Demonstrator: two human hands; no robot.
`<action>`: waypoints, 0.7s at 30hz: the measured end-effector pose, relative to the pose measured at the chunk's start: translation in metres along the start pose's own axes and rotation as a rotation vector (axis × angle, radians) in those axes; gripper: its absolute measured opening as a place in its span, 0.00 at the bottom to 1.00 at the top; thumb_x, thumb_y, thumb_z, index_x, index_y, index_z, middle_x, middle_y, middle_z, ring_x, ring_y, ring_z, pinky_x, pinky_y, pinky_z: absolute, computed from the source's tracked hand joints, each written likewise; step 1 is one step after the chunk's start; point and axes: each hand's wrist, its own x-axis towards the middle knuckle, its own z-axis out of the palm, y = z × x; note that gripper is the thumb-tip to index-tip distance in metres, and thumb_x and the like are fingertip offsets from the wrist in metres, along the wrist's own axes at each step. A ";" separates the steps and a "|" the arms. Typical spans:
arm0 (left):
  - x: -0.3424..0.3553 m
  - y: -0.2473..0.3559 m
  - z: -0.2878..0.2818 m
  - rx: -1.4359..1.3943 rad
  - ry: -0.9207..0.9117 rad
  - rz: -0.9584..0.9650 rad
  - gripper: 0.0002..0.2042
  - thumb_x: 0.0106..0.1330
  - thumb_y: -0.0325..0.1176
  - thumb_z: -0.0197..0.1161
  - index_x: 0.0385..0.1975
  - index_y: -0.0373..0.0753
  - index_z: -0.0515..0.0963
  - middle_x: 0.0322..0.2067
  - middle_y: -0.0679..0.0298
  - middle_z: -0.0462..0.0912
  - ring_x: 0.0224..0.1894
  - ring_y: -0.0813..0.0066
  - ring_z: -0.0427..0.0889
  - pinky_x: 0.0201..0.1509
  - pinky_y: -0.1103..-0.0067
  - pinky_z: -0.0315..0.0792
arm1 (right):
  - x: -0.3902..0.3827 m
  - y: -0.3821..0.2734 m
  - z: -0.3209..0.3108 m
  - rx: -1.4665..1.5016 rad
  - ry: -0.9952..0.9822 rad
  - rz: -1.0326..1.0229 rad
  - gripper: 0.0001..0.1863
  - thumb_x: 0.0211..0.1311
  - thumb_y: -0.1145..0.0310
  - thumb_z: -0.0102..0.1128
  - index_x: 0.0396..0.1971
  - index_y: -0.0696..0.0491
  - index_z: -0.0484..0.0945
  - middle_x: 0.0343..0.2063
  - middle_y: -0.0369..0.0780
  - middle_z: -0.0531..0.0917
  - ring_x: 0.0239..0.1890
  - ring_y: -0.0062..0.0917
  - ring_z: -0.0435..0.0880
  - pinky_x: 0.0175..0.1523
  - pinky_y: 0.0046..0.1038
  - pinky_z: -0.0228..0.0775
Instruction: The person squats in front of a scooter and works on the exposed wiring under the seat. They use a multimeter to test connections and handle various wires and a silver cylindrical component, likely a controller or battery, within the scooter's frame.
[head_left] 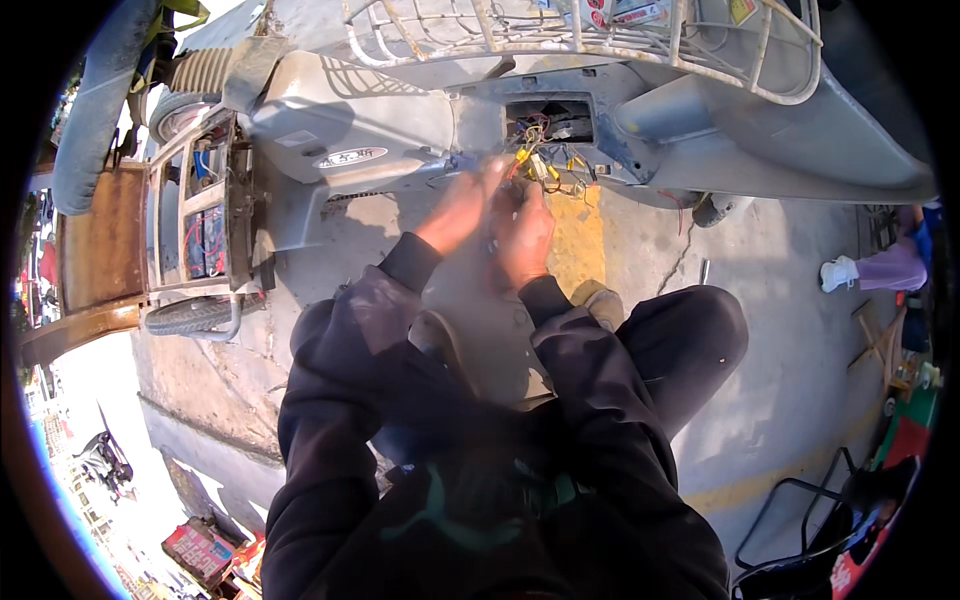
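A tangle of thin coloured wires (535,166) with yellow connectors hangs from a rectangular opening (597,116) in the vehicle's smooth grey plastic body (400,120); more wires sit inside. The left hand (462,205) and right hand (525,232) meet just below, fingers bent inward; I cannot tell whether they pinch a wire. Above, a curved wire basket (578,25) holds printed packets (640,12). Cracked concrete ground (780,370) spreads right, past a yellow patch (576,235).

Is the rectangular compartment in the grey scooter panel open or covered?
Open: the compartment shows its dark interior, and wires spill out.
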 end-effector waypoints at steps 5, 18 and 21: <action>-0.007 0.004 0.001 0.147 0.113 0.101 0.31 0.76 0.61 0.45 0.57 0.39 0.79 0.32 0.70 0.76 0.35 0.78 0.68 0.41 0.76 0.64 | -0.006 -0.016 -0.022 0.062 0.059 0.062 0.08 0.67 0.69 0.58 0.38 0.59 0.80 0.31 0.49 0.84 0.32 0.42 0.84 0.40 0.35 0.75; 0.009 -0.011 -0.003 0.367 0.043 -0.078 0.29 0.78 0.57 0.45 0.52 0.36 0.81 0.30 0.67 0.80 0.36 0.78 0.70 0.44 0.75 0.68 | 0.095 -0.051 -0.125 0.169 -0.605 0.125 0.22 0.76 0.52 0.54 0.43 0.60 0.79 0.29 0.40 0.85 0.26 0.20 0.83 0.32 0.21 0.73; -0.006 0.009 0.012 0.258 0.158 0.117 0.33 0.76 0.61 0.44 0.39 0.32 0.82 0.22 0.68 0.71 0.30 0.74 0.64 0.38 0.71 0.64 | 0.098 -0.017 -0.115 0.164 -0.588 0.162 0.21 0.74 0.54 0.56 0.42 0.61 0.79 0.30 0.40 0.86 0.29 0.20 0.85 0.34 0.21 0.75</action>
